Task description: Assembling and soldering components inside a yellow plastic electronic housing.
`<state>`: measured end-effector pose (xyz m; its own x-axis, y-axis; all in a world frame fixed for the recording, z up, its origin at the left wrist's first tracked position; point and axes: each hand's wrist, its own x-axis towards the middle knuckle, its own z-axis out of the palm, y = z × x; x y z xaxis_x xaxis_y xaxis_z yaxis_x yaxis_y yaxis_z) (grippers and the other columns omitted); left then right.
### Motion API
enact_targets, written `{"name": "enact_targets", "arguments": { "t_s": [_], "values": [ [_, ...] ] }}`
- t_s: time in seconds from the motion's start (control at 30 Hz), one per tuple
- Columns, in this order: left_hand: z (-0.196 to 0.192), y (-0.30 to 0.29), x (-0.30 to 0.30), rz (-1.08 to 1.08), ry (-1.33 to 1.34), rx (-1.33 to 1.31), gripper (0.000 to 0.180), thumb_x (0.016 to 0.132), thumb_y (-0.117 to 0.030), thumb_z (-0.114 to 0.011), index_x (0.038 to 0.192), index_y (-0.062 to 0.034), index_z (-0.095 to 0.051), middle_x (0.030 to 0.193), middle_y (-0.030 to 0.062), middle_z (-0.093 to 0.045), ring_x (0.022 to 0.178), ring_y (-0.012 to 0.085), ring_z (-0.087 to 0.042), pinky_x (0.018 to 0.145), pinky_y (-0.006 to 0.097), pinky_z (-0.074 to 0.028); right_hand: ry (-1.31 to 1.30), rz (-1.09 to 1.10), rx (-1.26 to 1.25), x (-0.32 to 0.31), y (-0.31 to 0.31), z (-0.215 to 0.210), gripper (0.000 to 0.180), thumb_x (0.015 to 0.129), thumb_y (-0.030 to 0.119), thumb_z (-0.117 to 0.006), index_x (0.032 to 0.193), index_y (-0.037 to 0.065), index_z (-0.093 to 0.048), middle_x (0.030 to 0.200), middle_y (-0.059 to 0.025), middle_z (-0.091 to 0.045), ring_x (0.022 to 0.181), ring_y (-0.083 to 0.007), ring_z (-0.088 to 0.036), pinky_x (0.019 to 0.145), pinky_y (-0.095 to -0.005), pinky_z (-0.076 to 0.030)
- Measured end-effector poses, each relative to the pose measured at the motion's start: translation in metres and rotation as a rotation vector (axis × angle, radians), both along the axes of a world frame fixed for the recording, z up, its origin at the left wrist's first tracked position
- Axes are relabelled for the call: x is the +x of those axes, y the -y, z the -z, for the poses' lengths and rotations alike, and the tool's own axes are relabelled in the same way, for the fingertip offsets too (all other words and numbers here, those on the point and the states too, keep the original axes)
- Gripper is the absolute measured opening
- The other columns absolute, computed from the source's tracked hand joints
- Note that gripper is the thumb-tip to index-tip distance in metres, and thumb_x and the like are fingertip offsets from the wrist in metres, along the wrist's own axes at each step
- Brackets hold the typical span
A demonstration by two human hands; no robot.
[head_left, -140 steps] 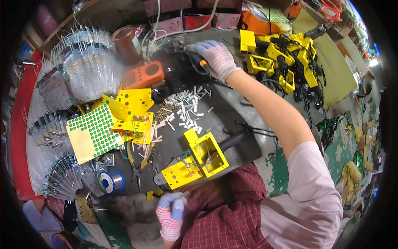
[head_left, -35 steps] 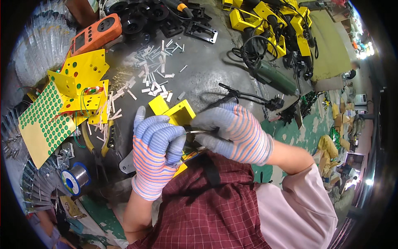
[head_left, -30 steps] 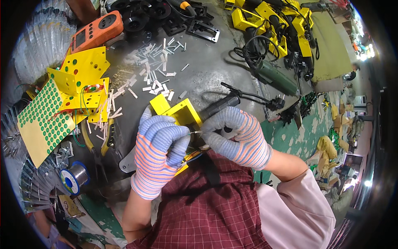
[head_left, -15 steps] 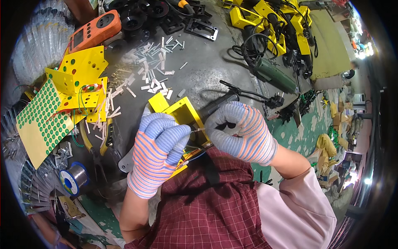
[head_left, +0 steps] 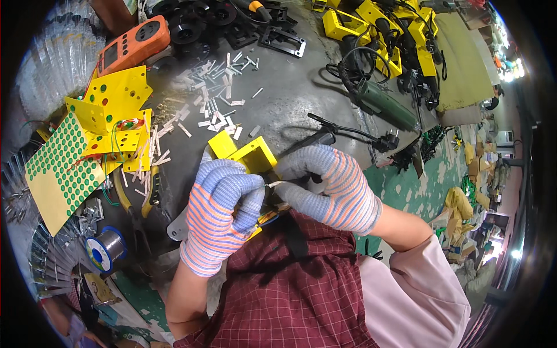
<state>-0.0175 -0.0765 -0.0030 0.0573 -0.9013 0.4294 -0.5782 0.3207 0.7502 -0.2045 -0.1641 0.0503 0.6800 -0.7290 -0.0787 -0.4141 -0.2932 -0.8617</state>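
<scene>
A yellow metal box with open sides lies in front of me, partly hidden by both hands. Striped knit gloves cover my hands. My left hand is closed in a pinch at the box's near left side. Opposite it, my right hand pinches too, thumb and forefinger together. A thin pale wire end spans the small gap between the fingertips, and both hands appear to grip it. Coloured wires show inside the box below the hands. A black cord grip extends from behind my right hand.
Yellow panels, a sheet of green round stickers, pliers and a solder spool lie left. Loose screws and pale sleeves are scattered ahead, near an orange multimeter. A green power tool lies right.
My right hand has shifted slightly left and its fingers have straightened toward the left fingertips. The pale wire end shows more clearly between them. My left hand has barely moved.
</scene>
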Motion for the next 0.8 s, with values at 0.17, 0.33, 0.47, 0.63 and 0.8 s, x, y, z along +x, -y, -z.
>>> {"name": "enact_targets", "arguments": {
  "t_s": [0.17, 0.33, 0.47, 0.63, 0.8],
  "values": [
    [-0.001, -0.001, 0.0, -0.003, 0.01, 0.002, 0.027, 0.071, 0.0, -0.075, 0.096, -0.0061, -0.066, 0.091, 0.0114, -0.064, 0.091, 0.0332, -0.062, 0.085, 0.042, -0.048, -0.066, -0.168, -0.49, 0.0, -0.001, 0.017, 0.028, 0.076, 0.022, -0.074, 0.099, 0.009, -0.065, 0.084, -0.0107, -0.063, 0.081, -0.0314, -0.061, 0.076, -0.042, -0.047],
    [-0.001, 0.001, 0.0, 0.006, 0.018, 0.004, 0.023, 0.074, -0.006, -0.076, 0.095, -0.006, -0.066, 0.09, 0.0107, -0.064, 0.089, 0.032, -0.062, 0.09, 0.044, -0.048, -0.091, -0.144, -0.746, 0.004, 0.002, 0.022, 0.03, 0.074, 0.022, -0.072, 0.1, 0.01, -0.063, 0.091, -0.0107, -0.06, 0.087, -0.0324, -0.059, 0.078, -0.0432, -0.047],
    [-0.004, 0.006, 0.0, -0.004, 0.206, -0.047, 0.02, 0.075, -0.006, -0.075, 0.093, -0.0061, -0.066, 0.088, 0.0098, -0.063, 0.087, 0.0308, -0.061, 0.095, 0.047, -0.046, -0.087, -0.163, -0.712, 0.002, 0.009, 0.025, 0.029, 0.075, 0.022, -0.071, 0.099, 0.01, -0.063, 0.089, -0.0106, -0.06, 0.087, -0.0324, -0.06, 0.078, -0.043, -0.047],
    [0.0, 0.007, -0.001, -0.037, 0.183, -0.012, 0.02, 0.075, -0.011, -0.074, 0.094, -0.0085, -0.066, 0.088, 0.0096, -0.06, 0.087, 0.0314, -0.059, 0.097, 0.052, -0.044, -0.109, -0.123, -0.283, -0.002, 0.008, 0.006, 0.024, 0.081, 0.021, -0.07, 0.099, 0.006, -0.064, 0.084, -0.0126, -0.066, 0.083, -0.0328, -0.064, 0.076, -0.0408, -0.051],
    [-0.007, 0.008, -0.001, -0.035, 0.118, 0.012, 0.017, 0.076, -0.005, -0.072, 0.09, -0.0052, -0.064, 0.086, 0.0112, -0.061, 0.084, 0.0323, -0.059, 0.083, 0.043, -0.048, 0.01, 0.017, 0.064, -0.008, 0.004, 0.002, 0.014, 0.082, 0.013, -0.069, 0.092, 0.005, -0.066, 0.086, -0.0132, -0.068, 0.082, -0.0336, -0.066, 0.074, -0.0391, -0.052]
  ]
}}
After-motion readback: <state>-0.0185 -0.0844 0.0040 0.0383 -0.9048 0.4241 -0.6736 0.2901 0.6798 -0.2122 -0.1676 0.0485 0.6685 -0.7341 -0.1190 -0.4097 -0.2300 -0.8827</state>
